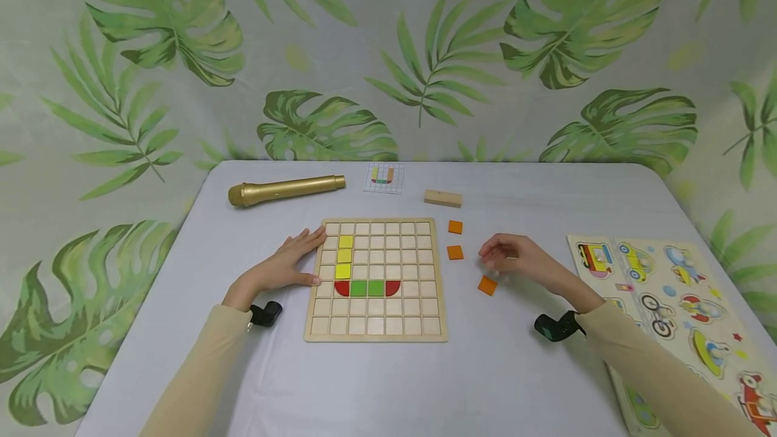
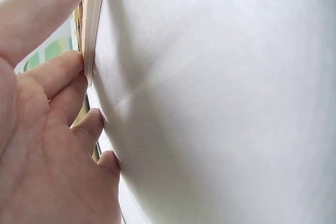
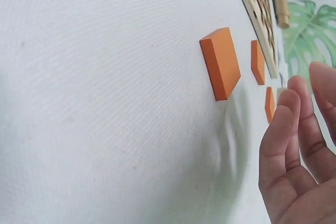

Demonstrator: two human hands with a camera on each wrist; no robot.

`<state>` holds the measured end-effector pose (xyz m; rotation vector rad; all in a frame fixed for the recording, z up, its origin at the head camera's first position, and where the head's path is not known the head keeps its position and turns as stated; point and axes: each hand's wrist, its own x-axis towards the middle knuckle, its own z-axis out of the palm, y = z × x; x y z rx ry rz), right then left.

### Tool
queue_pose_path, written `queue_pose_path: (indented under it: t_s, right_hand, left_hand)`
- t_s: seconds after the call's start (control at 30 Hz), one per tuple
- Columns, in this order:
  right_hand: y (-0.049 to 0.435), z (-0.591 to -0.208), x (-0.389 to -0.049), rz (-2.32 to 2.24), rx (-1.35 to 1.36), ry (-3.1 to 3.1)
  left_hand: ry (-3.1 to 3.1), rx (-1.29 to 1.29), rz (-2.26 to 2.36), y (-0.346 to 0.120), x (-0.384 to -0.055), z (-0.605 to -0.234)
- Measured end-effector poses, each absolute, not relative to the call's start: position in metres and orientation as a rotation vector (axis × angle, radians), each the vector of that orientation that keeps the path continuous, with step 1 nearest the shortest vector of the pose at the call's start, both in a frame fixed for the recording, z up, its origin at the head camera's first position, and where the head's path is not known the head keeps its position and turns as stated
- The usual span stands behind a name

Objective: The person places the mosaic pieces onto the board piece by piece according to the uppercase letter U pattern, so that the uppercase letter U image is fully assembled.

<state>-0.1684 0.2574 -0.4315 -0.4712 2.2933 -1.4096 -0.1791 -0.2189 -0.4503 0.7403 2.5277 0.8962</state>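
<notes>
A wooden grid board lies mid-table. Three yellow tiles form a column on it, with two green tiles and two red quarter-round tiles in a row below. My left hand rests at the board's left edge, fingers spread and straight, fingertips on the frame. To the right of the board lie three orange square tiles. Just above the nearest orange tile hovers my right hand, fingers loosely bent with nothing between them.
A gold microphone lies at the back left. Beside it are a pattern card and a small wooden block. A picture puzzle board covers the right side of the table, partly under my right forearm.
</notes>
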Motion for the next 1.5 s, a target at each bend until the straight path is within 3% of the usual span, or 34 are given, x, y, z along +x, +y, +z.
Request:
queue_pose_path:
  t_s: [0.87, 1.5]
  right_hand:
    - [0.256, -0.446, -0.162, -1.119, -0.753, 2.407]
    - [0.244, -0.435, -0.167, -1.171, -0.726, 2.319]
  left_hand:
    - [2.525, 0.737, 0.912, -0.219, -0.179, -0.451]
    - [2.527, 0.745, 0.896, -0.219, -0.178, -0.449]
